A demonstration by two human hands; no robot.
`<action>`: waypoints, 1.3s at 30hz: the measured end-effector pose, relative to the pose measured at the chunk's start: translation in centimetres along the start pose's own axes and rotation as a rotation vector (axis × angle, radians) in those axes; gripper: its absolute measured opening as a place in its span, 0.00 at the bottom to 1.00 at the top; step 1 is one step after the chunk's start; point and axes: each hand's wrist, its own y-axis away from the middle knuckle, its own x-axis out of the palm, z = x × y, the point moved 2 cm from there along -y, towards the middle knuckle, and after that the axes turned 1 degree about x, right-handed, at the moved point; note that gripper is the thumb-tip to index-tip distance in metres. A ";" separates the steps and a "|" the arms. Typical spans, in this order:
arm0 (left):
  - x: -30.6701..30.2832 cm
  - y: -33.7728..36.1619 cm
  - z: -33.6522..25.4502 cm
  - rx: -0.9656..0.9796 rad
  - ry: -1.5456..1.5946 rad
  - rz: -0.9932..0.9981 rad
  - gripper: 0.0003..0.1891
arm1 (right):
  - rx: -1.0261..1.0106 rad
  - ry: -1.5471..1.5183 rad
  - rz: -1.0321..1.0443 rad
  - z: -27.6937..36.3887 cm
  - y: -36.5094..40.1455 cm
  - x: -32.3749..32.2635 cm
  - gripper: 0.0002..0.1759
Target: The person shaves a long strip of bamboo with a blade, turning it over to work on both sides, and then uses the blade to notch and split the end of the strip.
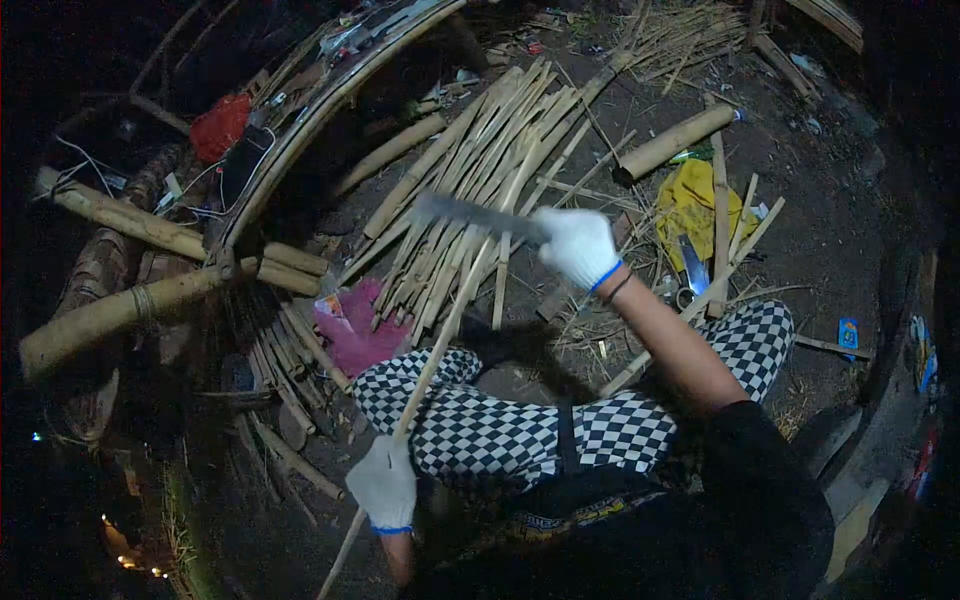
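Note:
My left hand (384, 484), in a white glove with a blue cuff, is closed around a long thin bamboo strip (430, 370) at the lower left. The strip slants up across my checkered trousers and over a pile of split bamboo strips (500, 150). Gripped in my gloved right hand (578, 245) is a machete (480, 217), its handle hidden by the fingers. The blade points left, blurred toward its tip, and overlaps the bamboo strip in this view.
A thick bamboo tube (675, 143) lies at the upper right above a yellow cloth (690, 205). Near my right knee is another blade (693, 268). A pink plastic bag (360, 325) sits by my left knee. Bamboo poles (130, 315) form a frame at left.

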 end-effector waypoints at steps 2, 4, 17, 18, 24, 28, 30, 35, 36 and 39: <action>-1.6 0.6 0.3 -0.006 0.117 -0.025 0.16 | 0.151 -0.030 -0.192 -5.0 -2.4 1.4 0.13; -2.6 1.2 0.9 -0.050 0.106 0.076 0.15 | 0.365 -0.014 -0.037 -9.5 -4.0 1.7 0.18; -0.1 -4.6 -1.5 -0.102 0.208 0.107 0.15 | 0.185 -0.390 -0.019 4.6 5.0 0.3 0.13; -0.1 -4.9 -1.7 -0.118 0.223 0.168 0.15 | 0.136 -0.331 0.011 5.7 5.3 0.4 0.12; 0.9 -5.3 -3.8 -0.088 0.421 0.205 0.16 | -0.178 -0.201 0.073 9.4 7.2 3.5 0.10; 1.4 -4.5 -3.0 -0.069 0.407 0.183 0.17 | -0.092 -0.173 0.041 7.4 6.0 3.9 0.10; 2.3 -3.2 -0.6 -0.027 0.349 0.225 0.19 | 0.048 -0.209 -0.109 4.0 4.3 4.0 0.08; 1.0 -1.4 0.5 -0.119 0.309 0.309 0.20 | 0.232 -0.312 -0.074 -1.7 2.6 5.4 0.13; 1.2 -1.5 1.1 -0.146 0.272 0.328 0.21 | 0.183 -0.379 -0.140 -2.1 3.4 6.7 0.14; -0.7 -2.8 1.3 -0.065 0.047 0.369 0.19 | 0.408 -0.388 -0.029 0.5 5.1 3.2 0.20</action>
